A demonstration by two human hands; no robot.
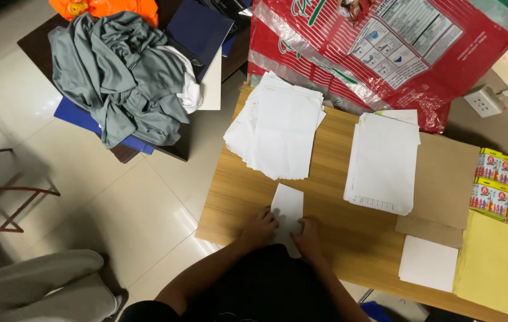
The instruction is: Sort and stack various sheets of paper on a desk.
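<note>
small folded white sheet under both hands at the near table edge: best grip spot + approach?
Probably the far end of the folded white sheet. The left hand and right hand press its near end flat on the wooden table, so the far end lies bare. It is thin and flat: come from the far side, low, and pinch that short edge, lifting a corner first.

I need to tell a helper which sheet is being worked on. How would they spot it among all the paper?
Start at the wooden table and go to its near edge. There the left hand and right hand press on a small white paper. Unlike the two stacks beyond, it lies alone and is narrower.
</note>
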